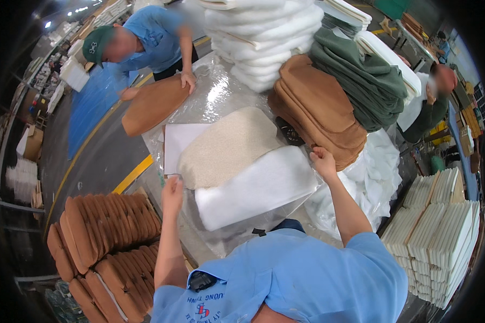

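Observation:
A beige woven fabric piece (226, 145) with rounded corners lies in front of me on a plastic-covered table (213, 81). A white soft padding piece (256, 185) lies along its near side. My left hand (172, 195) is closed beside the beige piece's near left corner; anything in its fingers is too small to make out. My right hand (323, 161) has its fingers pinched together at the near edge of a stack of brown fabric covers (320, 102), by the padding's right end. Whether it grips a cover cannot be seen.
A co-worker (151, 40) across the table handles a brown cushion (159, 102). Tall white padding (261, 40) and folded dark green fabric (355, 75) stand at the back. Stacked brown cushions (110, 226) are at lower left, cream panels (431, 231) at right, and bagged white material (355, 185) beside my right arm.

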Action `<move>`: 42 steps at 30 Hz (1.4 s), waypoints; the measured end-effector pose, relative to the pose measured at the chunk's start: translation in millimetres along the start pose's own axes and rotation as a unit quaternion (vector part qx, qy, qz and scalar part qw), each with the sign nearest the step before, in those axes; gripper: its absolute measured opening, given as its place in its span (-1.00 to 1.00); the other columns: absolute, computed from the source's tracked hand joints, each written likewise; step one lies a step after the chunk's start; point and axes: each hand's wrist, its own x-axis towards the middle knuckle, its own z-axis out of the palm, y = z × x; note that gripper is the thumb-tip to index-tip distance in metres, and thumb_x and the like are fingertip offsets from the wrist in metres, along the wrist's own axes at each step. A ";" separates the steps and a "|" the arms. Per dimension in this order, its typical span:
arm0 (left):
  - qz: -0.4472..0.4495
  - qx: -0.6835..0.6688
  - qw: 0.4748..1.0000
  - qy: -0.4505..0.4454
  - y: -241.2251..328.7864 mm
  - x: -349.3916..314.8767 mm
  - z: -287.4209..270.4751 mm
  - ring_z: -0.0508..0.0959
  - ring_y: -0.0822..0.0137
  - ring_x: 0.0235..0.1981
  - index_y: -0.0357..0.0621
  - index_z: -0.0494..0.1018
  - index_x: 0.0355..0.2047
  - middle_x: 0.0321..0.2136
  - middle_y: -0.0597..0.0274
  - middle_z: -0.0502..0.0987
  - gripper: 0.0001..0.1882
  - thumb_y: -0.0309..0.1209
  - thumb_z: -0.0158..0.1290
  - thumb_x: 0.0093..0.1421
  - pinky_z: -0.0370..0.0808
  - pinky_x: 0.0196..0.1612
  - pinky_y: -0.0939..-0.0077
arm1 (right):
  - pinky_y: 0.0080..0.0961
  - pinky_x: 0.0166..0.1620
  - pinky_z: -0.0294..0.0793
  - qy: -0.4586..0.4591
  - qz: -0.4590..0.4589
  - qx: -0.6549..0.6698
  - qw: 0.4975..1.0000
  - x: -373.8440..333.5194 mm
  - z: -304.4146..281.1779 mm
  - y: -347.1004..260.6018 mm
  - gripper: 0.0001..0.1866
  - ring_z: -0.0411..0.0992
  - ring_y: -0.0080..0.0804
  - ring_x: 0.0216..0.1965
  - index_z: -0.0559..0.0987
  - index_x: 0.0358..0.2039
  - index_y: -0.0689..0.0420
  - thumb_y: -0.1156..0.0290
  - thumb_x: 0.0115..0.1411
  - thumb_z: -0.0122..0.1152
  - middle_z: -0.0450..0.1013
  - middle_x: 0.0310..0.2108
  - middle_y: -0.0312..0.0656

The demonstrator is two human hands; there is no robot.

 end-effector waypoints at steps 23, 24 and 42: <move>-0.367 -0.259 0.893 0.031 -36.8 -123.6 86.8 0.49 0.02 0.26 -0.29 0.33 0.38 0.30 -0.03 0.45 -0.22 0.18 -0.22 0.53 0.47 0.25 0.05 | -0.22 0.22 0.48 -0.115 0.069 -0.025 0.991 -101.2 -34.6 12.0 -0.18 0.53 -0.01 0.17 0.51 0.24 0.26 -0.21 0.25 0.28 0.54 0.17 0.10; -0.327 -0.277 0.903 0.021 -36.8 -125.8 80.2 0.47 0.02 0.27 -0.29 0.32 0.39 0.30 -0.04 0.44 -0.20 0.20 -0.21 0.53 0.44 0.27 0.05 | -0.21 0.23 0.47 -0.097 0.054 -0.018 0.994 -108.9 -33.2 10.0 -0.21 0.53 -0.01 0.17 0.51 0.24 0.24 -0.19 0.28 0.26 0.53 0.17 0.11; -0.211 -0.466 0.856 0.076 -28.3 -144.2 45.3 0.42 -0.03 0.28 -0.17 0.36 0.35 0.28 -0.10 0.40 -0.29 0.17 -0.20 0.52 0.37 0.33 0.04 | -0.43 -0.19 0.44 -0.021 0.006 0.250 0.968 -119.6 6.0 -29.1 -0.35 0.37 -0.54 -0.35 0.61 -0.42 0.21 -0.12 0.54 -0.04 0.49 -0.45 -0.38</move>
